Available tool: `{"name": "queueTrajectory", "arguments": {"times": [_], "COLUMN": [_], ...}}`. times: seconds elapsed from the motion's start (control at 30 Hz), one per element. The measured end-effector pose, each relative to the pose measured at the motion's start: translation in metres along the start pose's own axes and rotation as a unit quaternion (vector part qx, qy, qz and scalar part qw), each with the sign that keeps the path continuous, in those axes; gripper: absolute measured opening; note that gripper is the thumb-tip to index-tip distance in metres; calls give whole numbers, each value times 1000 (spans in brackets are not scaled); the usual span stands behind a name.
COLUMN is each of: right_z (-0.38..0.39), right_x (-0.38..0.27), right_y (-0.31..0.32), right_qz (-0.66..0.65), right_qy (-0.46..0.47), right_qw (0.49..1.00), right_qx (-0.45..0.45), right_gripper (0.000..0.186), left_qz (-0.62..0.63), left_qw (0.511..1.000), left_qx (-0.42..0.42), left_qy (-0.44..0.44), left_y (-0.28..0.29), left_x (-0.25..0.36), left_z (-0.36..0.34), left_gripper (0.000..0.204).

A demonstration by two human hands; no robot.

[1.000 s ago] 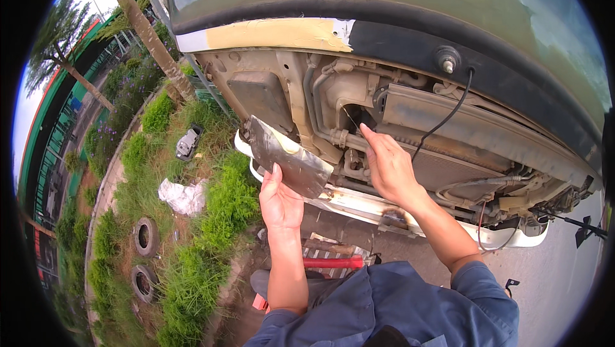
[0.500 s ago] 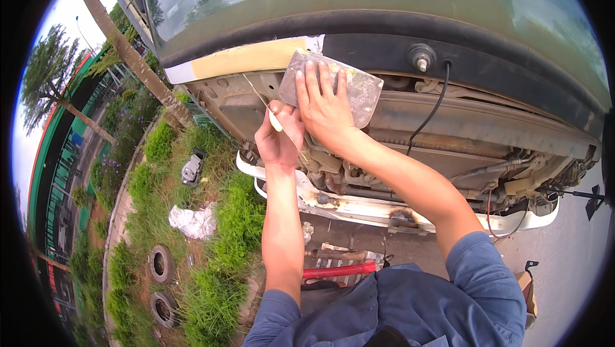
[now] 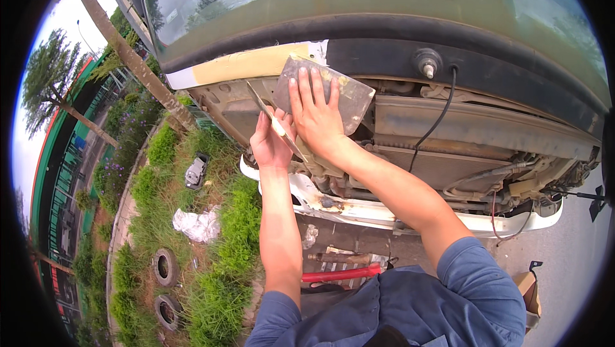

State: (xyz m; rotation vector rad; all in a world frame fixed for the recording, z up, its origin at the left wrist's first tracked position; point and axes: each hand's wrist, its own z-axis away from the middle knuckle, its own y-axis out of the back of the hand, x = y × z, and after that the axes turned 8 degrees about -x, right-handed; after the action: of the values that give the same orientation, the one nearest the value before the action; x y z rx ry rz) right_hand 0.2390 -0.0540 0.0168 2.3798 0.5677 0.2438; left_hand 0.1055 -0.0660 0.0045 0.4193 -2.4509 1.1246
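Note:
My right hand [image 3: 318,113] lies with fingers outstretched along a grey rectangular plate [image 3: 349,107] smeared with pale filler, gripping it; its thumb is hidden. The plate's top edge is by the end of a cream-yellow filler patch [image 3: 250,62] on the vehicle's front panel. Close beside it, my left hand [image 3: 272,142] pinches a second thin flat plate [image 3: 257,98], seen nearly edge-on. Cream filler [image 3: 278,127] sits on that one, near my fingertips. Whether the two plates touch, I cannot tell.
A black trim panel [image 3: 378,58] with a wiper spindle [image 3: 428,63] and a hanging black hose [image 3: 442,113] is to the right. Below are the exposed radiator [image 3: 442,166] and a white bumper [image 3: 487,223]. A red bar [image 3: 339,274] lies underneath. Grass and tyres [image 3: 165,267] are at left.
My right hand has brought its plate slightly left and down. My left hand has turned its thin plate, so more of its edge shows. The view has shifted a little.

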Motion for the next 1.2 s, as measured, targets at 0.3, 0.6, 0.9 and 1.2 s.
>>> {"name": "queueTrajectory", "arguments": {"times": [0.3,0.6,0.9,1.2], "right_z": [7,30,-10,-28], "right_x": [-12,-17,-10,-8], "right_y": [-12,3,31,21], "right_qz": [1,-14,8,50], "right_qy": [24,76,21,-4], "right_qw": [999,995,1000,999], "right_qx": [-25,-57,1,0], "right_gripper": [61,62,61,59], "left_qz": [56,86,20,72], "left_qw": [998,996,997,996], "left_qx": [-19,3,-70,-47], "left_qy": [-8,-28,-29,-6], "left_y": [39,10,-22,11], "left_x": [4,-8,10,16], "left_z": [23,56,0,-19], "left_gripper": [19,12,22,17]}}
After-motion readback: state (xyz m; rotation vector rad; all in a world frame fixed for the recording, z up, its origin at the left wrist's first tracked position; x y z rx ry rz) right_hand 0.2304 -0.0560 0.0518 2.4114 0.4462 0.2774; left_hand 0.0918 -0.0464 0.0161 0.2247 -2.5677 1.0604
